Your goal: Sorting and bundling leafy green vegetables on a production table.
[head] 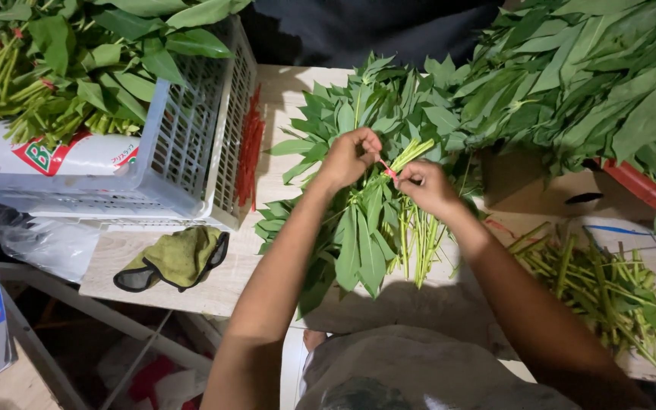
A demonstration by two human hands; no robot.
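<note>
green leafy stems form a bundle [370,228] lying on the wooden surface [214,281] between both hands. left hand [351,156] and right hand [425,186] each pinch a red band [387,170] stretched around the bundle's stalks. a white plastic crate [184,144] of tied greens stands at left; trimmed stem offcuts [609,292] lie at right.

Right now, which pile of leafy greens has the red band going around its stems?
The bunch between the left hand and right hand, mid-table. The heap and crate greens lie untouched.
</note>
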